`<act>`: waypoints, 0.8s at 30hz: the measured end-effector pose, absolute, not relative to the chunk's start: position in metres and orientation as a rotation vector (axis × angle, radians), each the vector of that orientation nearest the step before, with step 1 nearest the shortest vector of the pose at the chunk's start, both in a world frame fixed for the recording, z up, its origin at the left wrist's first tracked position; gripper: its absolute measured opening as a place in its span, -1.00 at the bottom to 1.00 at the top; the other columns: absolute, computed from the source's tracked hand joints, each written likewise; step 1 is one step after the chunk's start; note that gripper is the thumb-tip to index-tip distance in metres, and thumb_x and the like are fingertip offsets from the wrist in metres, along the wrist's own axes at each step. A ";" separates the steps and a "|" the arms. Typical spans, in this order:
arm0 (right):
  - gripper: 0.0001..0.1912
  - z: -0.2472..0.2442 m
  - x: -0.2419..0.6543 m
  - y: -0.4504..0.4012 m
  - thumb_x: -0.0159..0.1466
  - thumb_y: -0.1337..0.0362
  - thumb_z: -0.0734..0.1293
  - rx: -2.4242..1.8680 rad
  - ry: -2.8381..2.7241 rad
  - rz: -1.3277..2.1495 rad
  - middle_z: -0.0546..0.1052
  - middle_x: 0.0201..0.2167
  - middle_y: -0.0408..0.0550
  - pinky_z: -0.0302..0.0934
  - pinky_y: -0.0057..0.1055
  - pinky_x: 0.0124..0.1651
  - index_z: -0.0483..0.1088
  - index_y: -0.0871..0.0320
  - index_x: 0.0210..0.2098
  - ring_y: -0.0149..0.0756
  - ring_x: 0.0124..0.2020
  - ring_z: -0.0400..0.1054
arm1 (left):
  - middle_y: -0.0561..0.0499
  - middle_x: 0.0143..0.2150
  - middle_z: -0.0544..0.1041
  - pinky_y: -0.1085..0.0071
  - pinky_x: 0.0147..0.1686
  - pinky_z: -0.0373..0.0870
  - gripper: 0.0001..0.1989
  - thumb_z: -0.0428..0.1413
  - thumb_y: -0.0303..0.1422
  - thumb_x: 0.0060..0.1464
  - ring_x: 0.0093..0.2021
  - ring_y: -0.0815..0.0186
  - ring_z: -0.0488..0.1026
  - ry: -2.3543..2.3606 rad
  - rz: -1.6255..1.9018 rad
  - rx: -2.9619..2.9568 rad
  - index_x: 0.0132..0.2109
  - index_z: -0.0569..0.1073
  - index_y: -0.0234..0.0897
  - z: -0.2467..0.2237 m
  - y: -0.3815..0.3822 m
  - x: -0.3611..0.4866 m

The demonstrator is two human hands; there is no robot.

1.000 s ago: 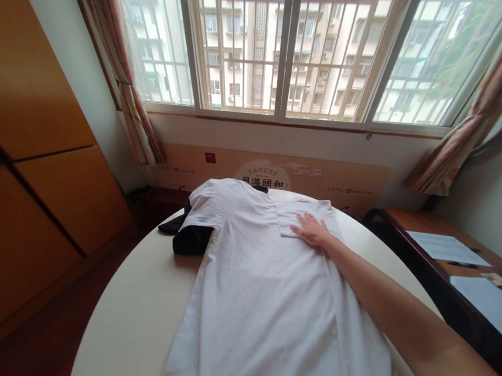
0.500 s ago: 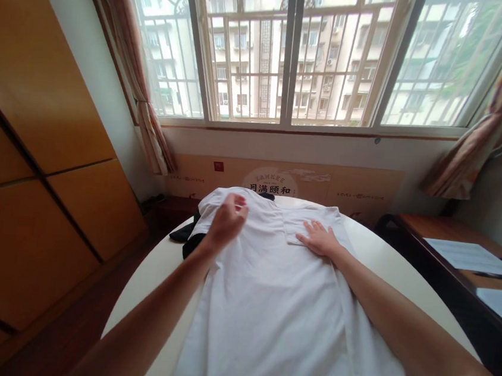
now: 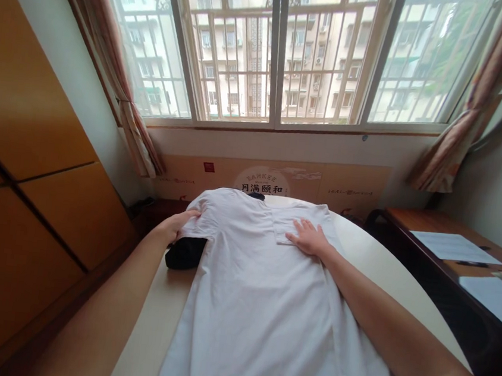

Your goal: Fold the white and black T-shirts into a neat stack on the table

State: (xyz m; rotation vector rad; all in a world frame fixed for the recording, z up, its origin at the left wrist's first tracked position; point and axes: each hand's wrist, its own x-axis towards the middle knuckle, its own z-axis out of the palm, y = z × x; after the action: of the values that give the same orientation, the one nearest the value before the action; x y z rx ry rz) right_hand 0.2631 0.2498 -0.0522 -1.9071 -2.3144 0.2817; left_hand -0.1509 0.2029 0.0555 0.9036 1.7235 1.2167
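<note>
A white T-shirt lies spread flat on a round cream table, its collar at the far side. My right hand rests palm down with fingers apart on the shirt's chest pocket. My left hand lies at the far left, its fingers on the shirt's short sleeve. A bundle of black cloth sticks out from under that sleeve, just below my left hand. A small black piece shows behind the collar.
A wooden wardrobe stands along the left. Behind the table are a printed wall panel and a barred window. To the right, a wooden desk holds papers and a pen.
My left hand has entered, moved from above the shirt's shoulder to its sleeve, and opened. My right hand stays on the pocket. The view has shifted slightly.
</note>
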 end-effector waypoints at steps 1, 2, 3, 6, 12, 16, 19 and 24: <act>-0.07 -0.052 0.263 0.250 0.45 -0.30 0.01 -1.904 -2.316 0.285 -0.15 0.60 0.18 -0.42 0.25 0.52 -0.12 0.15 0.59 0.05 0.60 -0.30 | -0.12 -0.36 0.64 0.27 -0.30 0.60 -0.82 0.32 -0.42 -0.03 -0.34 0.12 0.62 1.661 1.224 0.856 -0.23 0.57 -0.36 0.059 0.202 -0.153; -0.07 -0.052 0.263 0.249 0.45 -0.30 0.01 -1.902 -2.316 0.287 -0.14 0.60 0.19 -0.43 0.25 0.52 -0.11 0.15 0.59 0.05 0.60 -0.30 | -0.09 -0.34 0.65 0.31 -0.27 0.59 -0.83 0.30 -0.46 -0.02 -0.34 0.17 0.61 1.603 1.236 0.842 -0.21 0.56 -0.35 0.064 0.201 -0.156; -0.06 -0.052 0.263 0.249 0.45 -0.30 0.01 -1.901 -2.315 0.289 -0.14 0.60 0.20 -0.43 0.26 0.52 -0.11 0.16 0.59 0.05 0.60 -0.30 | -0.07 -0.33 0.65 0.33 -0.24 0.59 -0.83 0.29 -0.49 -0.01 -0.33 0.21 0.60 1.554 1.268 0.834 -0.20 0.56 -0.35 0.069 0.199 -0.158; -0.06 -0.052 0.263 0.249 0.45 -0.31 0.01 -1.901 -2.309 0.291 -0.14 0.60 0.21 -0.43 0.25 0.51 -0.10 0.16 0.59 0.04 0.60 -0.31 | -0.01 -0.33 0.64 0.36 -0.21 0.57 -0.83 0.29 -0.45 0.01 -0.31 0.25 0.58 1.489 1.341 0.942 -0.19 0.55 -0.33 0.090 0.197 -0.154; -0.06 -0.050 0.263 0.250 0.44 -0.31 0.01 -1.903 -2.308 0.301 -0.14 0.60 0.20 -0.43 0.25 0.52 -0.10 0.15 0.59 0.04 0.60 -0.31 | 0.07 -0.40 0.52 0.40 -0.26 0.46 -0.82 0.26 -0.31 0.06 -0.35 0.29 0.49 1.647 1.229 1.487 -0.25 0.48 -0.32 0.139 0.209 -0.098; -0.05 -0.053 0.263 0.252 0.44 -0.31 0.03 -1.890 -2.302 0.306 -0.15 0.60 0.22 -0.43 0.25 0.52 -0.10 0.16 0.59 0.05 0.60 -0.31 | 0.01 -0.39 0.52 0.46 -0.25 0.35 -0.88 0.28 -0.37 -0.04 -0.26 0.22 0.52 2.059 0.939 2.030 -0.35 0.51 -0.31 0.164 0.225 -0.049; -0.06 -0.053 0.265 0.255 0.42 -0.29 0.13 -1.837 -2.245 0.383 -0.13 0.60 0.22 -0.50 0.26 0.51 -0.03 0.16 0.57 0.05 0.60 -0.30 | -0.03 -0.32 0.57 0.47 -0.31 0.31 -0.81 0.26 -0.42 -0.06 -0.28 0.23 0.53 1.985 0.863 2.130 -0.22 0.55 -0.34 0.169 0.237 -0.012; -0.35 -0.036 0.271 0.262 0.44 -0.10 0.17 -1.676 -1.936 0.645 0.24 0.48 0.19 -0.34 0.17 0.53 0.40 0.17 0.32 0.12 0.56 -0.10 | -0.07 -0.37 0.56 0.42 -0.34 0.33 -0.85 0.22 -0.48 -0.02 -0.33 0.23 0.50 1.803 0.870 2.035 -0.24 0.56 -0.40 0.148 0.253 0.054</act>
State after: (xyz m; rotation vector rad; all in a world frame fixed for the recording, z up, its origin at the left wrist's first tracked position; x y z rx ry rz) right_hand 0.2711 0.2622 -0.0356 -1.6761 -1.9360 0.6450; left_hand 0.0537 0.2527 0.1481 2.0345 1.8025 0.8704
